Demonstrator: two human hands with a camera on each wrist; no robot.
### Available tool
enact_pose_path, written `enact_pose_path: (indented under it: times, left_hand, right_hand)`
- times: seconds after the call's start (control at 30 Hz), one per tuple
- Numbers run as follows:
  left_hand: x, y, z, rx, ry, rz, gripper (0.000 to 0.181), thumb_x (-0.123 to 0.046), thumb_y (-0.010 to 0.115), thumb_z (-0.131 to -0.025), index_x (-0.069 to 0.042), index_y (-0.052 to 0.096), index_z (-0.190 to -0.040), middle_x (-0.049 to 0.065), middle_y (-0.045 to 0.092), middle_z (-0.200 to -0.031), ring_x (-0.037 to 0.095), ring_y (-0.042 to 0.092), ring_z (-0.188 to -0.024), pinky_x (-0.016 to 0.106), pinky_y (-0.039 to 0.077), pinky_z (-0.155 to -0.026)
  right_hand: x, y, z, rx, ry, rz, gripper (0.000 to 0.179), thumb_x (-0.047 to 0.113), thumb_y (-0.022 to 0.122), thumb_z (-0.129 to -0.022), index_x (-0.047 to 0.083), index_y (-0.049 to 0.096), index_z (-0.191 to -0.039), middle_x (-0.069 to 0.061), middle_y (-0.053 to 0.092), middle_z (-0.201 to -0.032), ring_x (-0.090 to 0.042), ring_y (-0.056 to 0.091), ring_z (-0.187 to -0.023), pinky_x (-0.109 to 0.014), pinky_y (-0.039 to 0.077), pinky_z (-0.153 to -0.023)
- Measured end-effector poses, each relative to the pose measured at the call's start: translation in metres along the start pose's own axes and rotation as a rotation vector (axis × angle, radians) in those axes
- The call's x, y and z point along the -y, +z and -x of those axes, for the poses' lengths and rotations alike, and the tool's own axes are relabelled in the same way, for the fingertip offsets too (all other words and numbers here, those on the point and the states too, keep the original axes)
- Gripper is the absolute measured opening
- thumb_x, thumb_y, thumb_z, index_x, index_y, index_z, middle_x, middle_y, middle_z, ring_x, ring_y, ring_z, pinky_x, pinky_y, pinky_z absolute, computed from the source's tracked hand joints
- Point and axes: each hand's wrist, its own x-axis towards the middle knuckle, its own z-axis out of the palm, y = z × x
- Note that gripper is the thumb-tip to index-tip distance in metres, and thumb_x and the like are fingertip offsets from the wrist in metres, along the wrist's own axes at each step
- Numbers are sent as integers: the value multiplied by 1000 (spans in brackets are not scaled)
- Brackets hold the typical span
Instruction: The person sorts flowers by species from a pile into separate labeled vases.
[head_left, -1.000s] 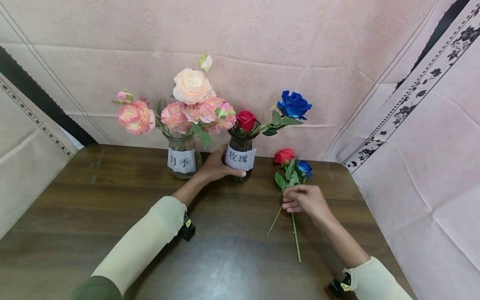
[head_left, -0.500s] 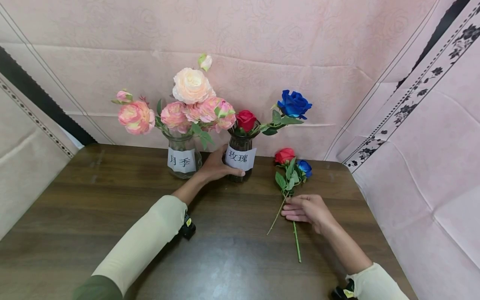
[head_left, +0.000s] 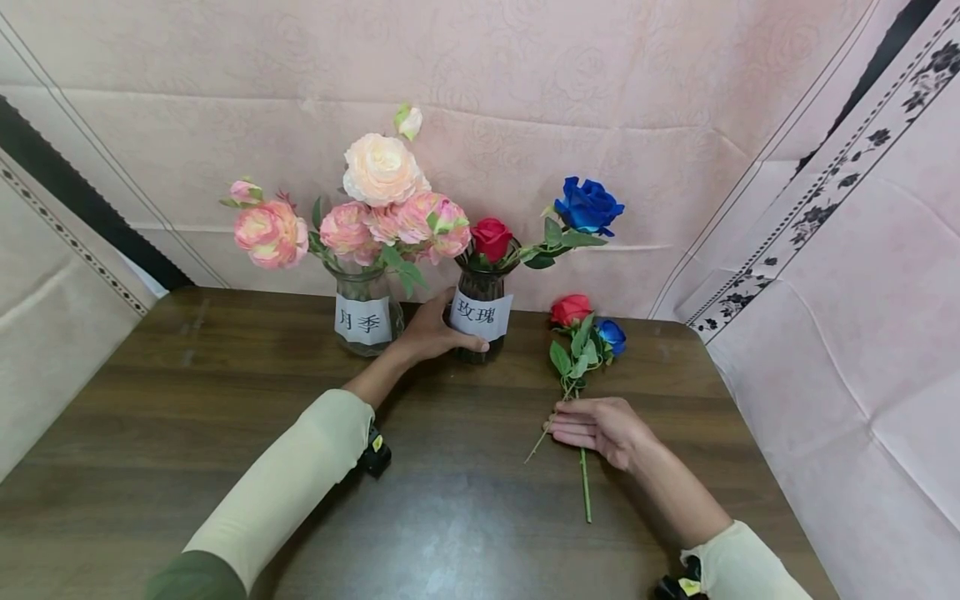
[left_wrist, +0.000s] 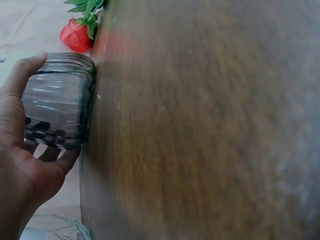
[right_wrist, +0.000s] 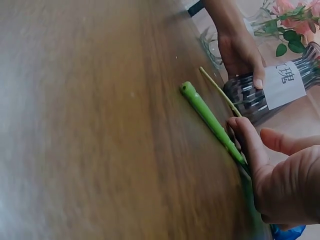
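Observation:
My left hand (head_left: 435, 332) grips the dark glass vase (head_left: 480, 354) from its left side, thumb across the front by its white paper label. A red rose (head_left: 492, 240) and a blue rose (head_left: 588, 207) stand in that vase. To the right, a second red rose (head_left: 571, 310) and a smaller blue rose (head_left: 612, 337) lie together, stems toward me. My right hand (head_left: 600, 427) is at these stems with fingers fairly straight, touching them. In the right wrist view the thick green stem (right_wrist: 210, 116) runs under the fingers, and a thin stem (right_wrist: 220, 91) meets the fingertips.
A clear glass vase (head_left: 365, 343) with a white label holds several pink and cream flowers (head_left: 384, 171), just left of the dark vase. A pink patterned cloth (head_left: 600, 75) hangs behind the brown wooden table (head_left: 300, 533).
My right hand has slid down the stems toward me and left, losing its earlier pinch higher up. Both stem ends have shifted slightly left. My left hand stays on the dark vase.

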Motion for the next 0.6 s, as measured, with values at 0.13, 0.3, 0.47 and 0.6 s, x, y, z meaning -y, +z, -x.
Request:
enact_pose_path:
  times: [0.13, 0.3, 0.47, 0.6]
  left_hand:
    - [0, 0, 0, 1, -10, 8, 92, -26, 105, -79, -17, 57, -156, 8, 68, -154, 32, 61, -147, 57, 43, -131]
    - [0, 0, 0, -4, -15, 6, 94, -27, 105, -78, -17, 56, -158, 9, 66, -156, 32, 59, -149, 58, 41, -132]
    - [3, 0, -2, -7, -2, -2, 97, -31, 106, -77, -17, 56, -159, 11, 67, -156, 34, 60, -147, 58, 43, -129]
    - [7, 0, -4, -3, 21, -8, 97, -36, 106, -76, -17, 58, -158, 11, 68, -154, 33, 62, -143, 56, 48, -125]
  right_hand:
    - [-1, 2, -2, 10, -9, -30, 24, 2, 63, -113, -10, 75, -130, -15, 87, -109, -21, 86, -101, -36, 69, -94]
    - [-2, 3, -2, 2, -40, -50, 22, 4, 65, -113, 0, 81, -128, -7, 87, -110, -18, 86, -101, -35, 69, -94]
    - [-3, 4, -2, -35, -52, -96, 31, 5, 66, -113, -3, 73, -142, -6, 86, -112, -20, 86, -101, -37, 70, -94]
    - [-6, 5, -2, -66, -67, -131, 43, 3, 64, -114, -8, 59, -155, -7, 84, -113, -20, 86, -102, -36, 69, -95]
